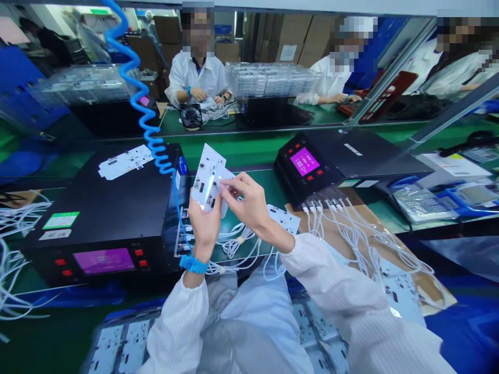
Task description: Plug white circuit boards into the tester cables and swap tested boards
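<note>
My left hand (205, 215) is closed around the lower edge of a white circuit panel (207, 174), holding it upright over the green bench. A blue wrist strap (194, 264) sits on that wrist, with a blue coiled cord (150, 119) rising from it. My right hand (249, 200) pinches the panel's right side with thumb and forefinger near a small part. Another white panel (284, 217) lies flat just beyond my right wrist, among white cables (234, 244).
A black tester with a purple screen (103, 259) stands at my left, another (304, 161) at the right with several white cables (362, 228) plugged in. More white panels (125, 345) lie at my lap. Across the belt people in white coats (198, 78) work beside clear tray stacks (268, 78).
</note>
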`<state>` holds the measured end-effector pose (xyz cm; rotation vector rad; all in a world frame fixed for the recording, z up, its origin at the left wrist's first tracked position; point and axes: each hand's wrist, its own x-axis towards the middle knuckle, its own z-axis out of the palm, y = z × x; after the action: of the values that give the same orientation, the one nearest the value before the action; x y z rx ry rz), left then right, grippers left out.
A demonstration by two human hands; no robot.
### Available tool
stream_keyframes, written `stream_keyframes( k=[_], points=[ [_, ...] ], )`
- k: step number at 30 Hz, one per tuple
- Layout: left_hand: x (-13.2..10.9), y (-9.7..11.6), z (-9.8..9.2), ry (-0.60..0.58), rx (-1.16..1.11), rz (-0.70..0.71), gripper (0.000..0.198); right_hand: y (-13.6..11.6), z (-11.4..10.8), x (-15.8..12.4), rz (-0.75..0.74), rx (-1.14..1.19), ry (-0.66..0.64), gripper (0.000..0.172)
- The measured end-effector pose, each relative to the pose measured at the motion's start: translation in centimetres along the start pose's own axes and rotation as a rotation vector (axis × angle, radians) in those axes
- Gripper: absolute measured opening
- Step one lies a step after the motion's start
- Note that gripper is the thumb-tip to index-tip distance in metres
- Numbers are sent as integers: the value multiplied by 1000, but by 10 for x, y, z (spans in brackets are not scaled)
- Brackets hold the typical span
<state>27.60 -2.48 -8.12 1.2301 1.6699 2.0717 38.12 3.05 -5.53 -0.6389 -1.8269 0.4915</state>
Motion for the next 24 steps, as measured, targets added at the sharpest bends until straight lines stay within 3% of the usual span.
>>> stream_keyframes(
  k=[24],
  points=[
    [-8, 2, 3, -61, 152, 44, 37, 1, -3, -4, -9, -30, 9, 13]
  ],
)
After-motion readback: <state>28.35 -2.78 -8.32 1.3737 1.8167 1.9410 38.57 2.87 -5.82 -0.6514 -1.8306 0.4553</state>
